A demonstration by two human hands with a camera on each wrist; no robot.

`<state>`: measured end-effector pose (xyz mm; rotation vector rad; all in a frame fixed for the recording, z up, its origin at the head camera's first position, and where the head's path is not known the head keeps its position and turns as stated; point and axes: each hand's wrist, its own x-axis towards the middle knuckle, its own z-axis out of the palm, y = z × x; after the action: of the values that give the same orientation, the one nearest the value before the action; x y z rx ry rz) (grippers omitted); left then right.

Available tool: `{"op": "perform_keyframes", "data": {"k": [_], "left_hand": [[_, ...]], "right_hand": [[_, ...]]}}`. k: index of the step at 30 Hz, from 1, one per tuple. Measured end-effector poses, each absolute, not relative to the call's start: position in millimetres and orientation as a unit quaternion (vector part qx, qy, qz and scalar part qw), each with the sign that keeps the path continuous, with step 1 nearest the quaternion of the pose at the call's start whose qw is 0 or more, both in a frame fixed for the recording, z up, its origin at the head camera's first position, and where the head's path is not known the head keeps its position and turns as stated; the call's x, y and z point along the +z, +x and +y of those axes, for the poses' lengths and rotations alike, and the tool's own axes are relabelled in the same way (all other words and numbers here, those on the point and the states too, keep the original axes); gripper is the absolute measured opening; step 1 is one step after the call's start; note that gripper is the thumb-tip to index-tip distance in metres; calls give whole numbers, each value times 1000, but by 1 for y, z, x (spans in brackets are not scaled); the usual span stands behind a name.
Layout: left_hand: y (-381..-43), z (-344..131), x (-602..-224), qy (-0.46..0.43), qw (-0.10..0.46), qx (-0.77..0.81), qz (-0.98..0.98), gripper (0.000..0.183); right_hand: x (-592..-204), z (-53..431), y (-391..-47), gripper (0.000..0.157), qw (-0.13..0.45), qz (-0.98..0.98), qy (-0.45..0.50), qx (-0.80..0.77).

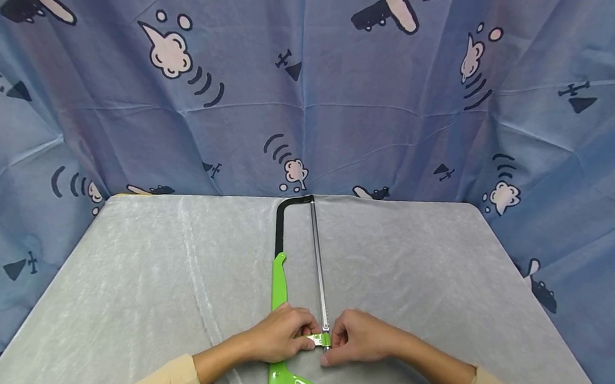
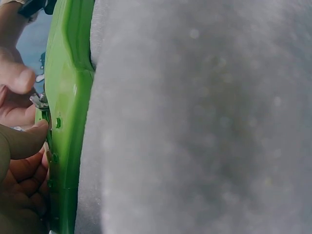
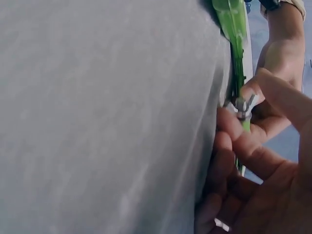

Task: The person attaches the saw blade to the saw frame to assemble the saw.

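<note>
A hacksaw [image 1: 278,285] lies on the table, with a green handle, a black front frame and a silver blade holder running away from me. My left hand [image 1: 287,332] grips the saw frame, its thumb and fingers pinching the short green arm by the blade's near end. Close to that end is my right hand [image 1: 363,336]. A metal wing nut [image 3: 243,108] sits between its spread thumb and index finger in the right wrist view; the index fingertip appears to touch it, the thumb stands slightly apart. In the left wrist view the wing nut [image 2: 39,101] shows beside the green handle [image 2: 68,102].
Grey cloth covers the table [image 1: 412,256], with a crease left of the saw. A blue patterned curtain [image 1: 251,131] hangs behind the table and along both sides. The saw's black front end reaches the far table edge.
</note>
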<state>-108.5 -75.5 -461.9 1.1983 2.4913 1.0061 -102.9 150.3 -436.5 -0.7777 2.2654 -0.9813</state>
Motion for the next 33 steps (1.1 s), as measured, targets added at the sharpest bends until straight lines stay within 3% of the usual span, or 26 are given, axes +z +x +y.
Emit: {"op": "perform_keyframes", "data": {"k": [7, 23, 33], "left_hand": [[-109, -76, -462, 408, 100, 342, 840, 10], [-109, -76, -463, 410, 100, 345, 838, 10], [-109, -76, -464, 411, 97, 343, 839, 10]], "right_hand": [[-436, 142, -99, 49, 239, 882, -243, -325], [-436, 141, -100, 47, 236, 877, -255, -331], [-436, 149, -105, 37, 282, 840, -276, -372]]}}
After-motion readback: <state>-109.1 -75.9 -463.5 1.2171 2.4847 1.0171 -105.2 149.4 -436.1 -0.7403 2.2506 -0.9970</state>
